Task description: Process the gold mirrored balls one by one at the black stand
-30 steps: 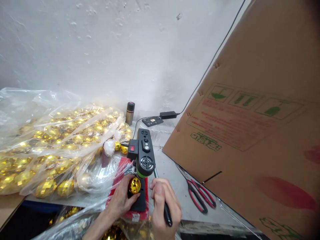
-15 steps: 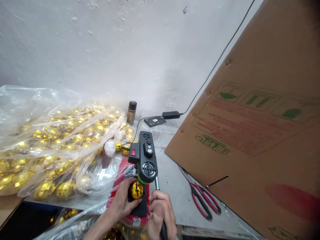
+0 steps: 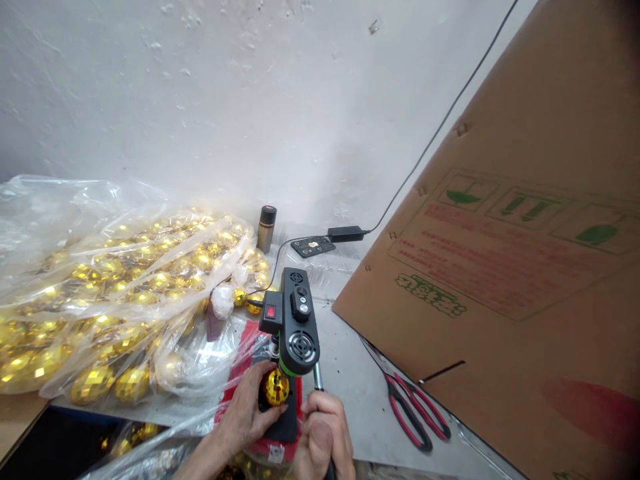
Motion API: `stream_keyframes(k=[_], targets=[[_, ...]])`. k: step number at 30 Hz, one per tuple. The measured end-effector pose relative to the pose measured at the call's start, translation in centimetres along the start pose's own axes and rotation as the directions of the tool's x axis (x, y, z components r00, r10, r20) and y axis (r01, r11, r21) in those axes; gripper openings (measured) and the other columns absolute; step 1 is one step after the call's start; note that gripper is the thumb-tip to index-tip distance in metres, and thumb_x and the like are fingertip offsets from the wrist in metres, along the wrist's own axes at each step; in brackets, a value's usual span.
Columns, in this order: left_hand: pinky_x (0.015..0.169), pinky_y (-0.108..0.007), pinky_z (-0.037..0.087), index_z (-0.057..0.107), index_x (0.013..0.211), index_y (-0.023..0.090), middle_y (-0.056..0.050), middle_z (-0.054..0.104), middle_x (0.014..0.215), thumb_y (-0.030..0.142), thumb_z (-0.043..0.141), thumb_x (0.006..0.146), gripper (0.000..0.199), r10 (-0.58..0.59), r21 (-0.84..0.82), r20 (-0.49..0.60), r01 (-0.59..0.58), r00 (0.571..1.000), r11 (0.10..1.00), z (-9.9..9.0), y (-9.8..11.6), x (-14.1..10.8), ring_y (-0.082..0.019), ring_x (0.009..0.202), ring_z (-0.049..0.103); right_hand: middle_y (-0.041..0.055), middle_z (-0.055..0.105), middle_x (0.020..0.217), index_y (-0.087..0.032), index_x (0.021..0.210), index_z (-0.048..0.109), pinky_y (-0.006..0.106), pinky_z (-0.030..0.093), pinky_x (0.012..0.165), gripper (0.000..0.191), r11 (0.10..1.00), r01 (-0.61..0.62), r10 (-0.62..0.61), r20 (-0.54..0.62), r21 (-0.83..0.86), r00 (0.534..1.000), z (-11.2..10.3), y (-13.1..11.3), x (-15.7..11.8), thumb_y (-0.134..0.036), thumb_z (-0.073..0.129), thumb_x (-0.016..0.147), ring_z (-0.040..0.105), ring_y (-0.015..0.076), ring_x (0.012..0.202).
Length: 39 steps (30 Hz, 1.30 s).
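Between the thumb and fingers of my left hand (image 3: 244, 413) is a gold mirrored ball (image 3: 277, 387). It sits under the head of a small black bench drill press (image 3: 300, 327), above the machine's dark base plate (image 3: 283, 430). My right hand (image 3: 324, 433) is wrapped round the black grip of the machine's metal lever (image 3: 319, 377), on the right side. Where the drill meets the ball is hidden beneath the head. A red switch (image 3: 271, 311) shows on the box at the machine's left.
A clear plastic bag (image 3: 150, 293) full of gold balls lies at left. A spray can (image 3: 266, 229), phone (image 3: 313, 246) and power adapter (image 3: 346, 233) stand near the wall. Red-handled scissors (image 3: 417, 410) lie at right beside a large cardboard box (image 3: 480, 267).
The whole view has shifted slightly, so everything sits a little lower and to the right. Both hands keep their grips on the ball and the lever.
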<state>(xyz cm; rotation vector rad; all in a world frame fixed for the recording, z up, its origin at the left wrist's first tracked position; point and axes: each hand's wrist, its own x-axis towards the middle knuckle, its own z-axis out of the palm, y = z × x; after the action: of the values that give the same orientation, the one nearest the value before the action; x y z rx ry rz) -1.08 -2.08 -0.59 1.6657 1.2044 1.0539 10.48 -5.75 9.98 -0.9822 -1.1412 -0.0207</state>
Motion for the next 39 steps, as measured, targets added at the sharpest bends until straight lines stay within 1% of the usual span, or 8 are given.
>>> stream_keyframes(k=[4,21,23,27,30,33,36,39], targets=[[0.111,-0.061,0.057,0.064,0.137,0.019,-0.019,0.073,0.136,0.027,0.08,0.08,0.06,0.007,-0.01,-0.015,-0.007,1.0,1.0,0.1,-0.1,0.0,-0.041,0.126,0.071,-0.004,0.054,0.071,-0.023,0.069,0.046,0.027,0.037,0.056,0.038,0.997,0.076,-0.076,-0.021,-0.005,0.997,0.2,0.8,0.1,-0.019,0.046,0.107,0.047,0.0103,0.058],[0.108,-0.059,0.058,0.064,0.136,0.02,-0.018,0.074,0.132,0.032,0.08,0.083,0.057,0.026,0.015,-0.024,-0.025,0.999,1.0,0.4,-0.2,0.3,-0.039,0.122,0.072,-0.0041,0.054,0.071,-0.024,0.07,0.046,0.026,0.042,0.063,0.038,0.998,0.064,-0.064,-0.026,0.004,0.998,0.1,1.8,-0.9,-0.02,0.045,0.108,0.05,0.0112,0.061],[0.106,-0.059,0.059,0.065,0.135,0.02,-0.018,0.075,0.13,0.032,0.081,0.082,0.057,0.037,0.013,-0.035,-0.037,0.999,0.999,0.5,-0.2,0.3,-0.039,0.12,0.073,-0.0039,0.055,0.073,-0.024,0.071,0.047,0.027,0.044,0.067,0.038,0.999,0.04,-0.04,-0.018,-0.016,0.999,0.1,2.0,-1.6,-0.022,0.044,0.109,0.052,0.0119,0.064],[0.105,-0.058,0.06,0.065,0.134,0.02,-0.018,0.076,0.129,0.029,0.08,0.08,0.057,0.057,0.014,-0.05,-0.056,0.997,0.998,0.6,-0.3,0.3,-0.039,0.119,0.073,-0.0038,0.059,0.078,-0.023,0.073,0.05,0.03,0.048,0.088,0.039,0.997,0.038,-0.04,-0.024,-0.062,0.999,0.2,2.8,-2.8,-0.024,0.042,0.111,0.056,0.0122,0.07],[0.106,-0.058,0.059,0.066,0.134,0.021,-0.017,0.076,0.13,0.029,0.081,0.079,0.057,0.051,0.018,-0.046,-0.05,0.998,0.999,0.6,-0.2,0.3,-0.039,0.12,0.073,-0.004,0.059,0.076,-0.023,0.072,0.05,0.028,0.049,0.076,0.04,0.993,0.117,-0.117,0.011,-0.005,0.993,0.0,2.8,-2.5,-0.025,0.042,0.111,0.055,0.0113,0.063],[0.108,-0.06,0.059,0.066,0.135,0.02,-0.018,0.075,0.132,0.029,0.081,0.079,0.058,0.036,0.016,-0.046,-0.035,0.998,0.999,0.5,0.1,0.5,-0.04,0.122,0.073,-0.0024,0.058,0.075,-0.022,0.07,0.049,0.026,0.04,0.059,0.041,1.0,0.018,-0.018,0.041,0.007,0.999,-0.4,1.1,-0.7,-0.025,0.045,0.111,0.054,0.011,0.061],[0.109,-0.062,0.058,0.065,0.136,0.019,-0.02,0.074,0.134,0.026,0.081,0.078,0.06,0.037,0.033,-0.054,-0.035,0.998,0.999,0.6,-0.1,0.3,-0.041,0.125,0.072,-0.0018,0.056,0.072,-0.021,0.068,0.051,0.027,0.038,0.059,0.043,0.985,-0.168,0.165,0.081,0.034,0.983,-0.7,-1.9,2.2,-0.023,0.048,0.11,0.052,0.0111,0.059],[0.112,-0.062,0.058,0.065,0.14,0.021,-0.021,0.073,0.14,0.026,0.08,0.081,0.062,0.085,0.085,-0.089,-0.077,0.992,0.993,0.6,-1.9,-1.2,-0.042,0.13,0.07,-0.0008,0.055,0.071,-0.021,0.07,0.054,0.029,0.036,0.058,0.039,0.967,-0.248,0.238,0.126,0.063,0.963,-0.8,-4.1,4.7,-0.024,0.052,0.11,0.051,0.0123,0.061]])
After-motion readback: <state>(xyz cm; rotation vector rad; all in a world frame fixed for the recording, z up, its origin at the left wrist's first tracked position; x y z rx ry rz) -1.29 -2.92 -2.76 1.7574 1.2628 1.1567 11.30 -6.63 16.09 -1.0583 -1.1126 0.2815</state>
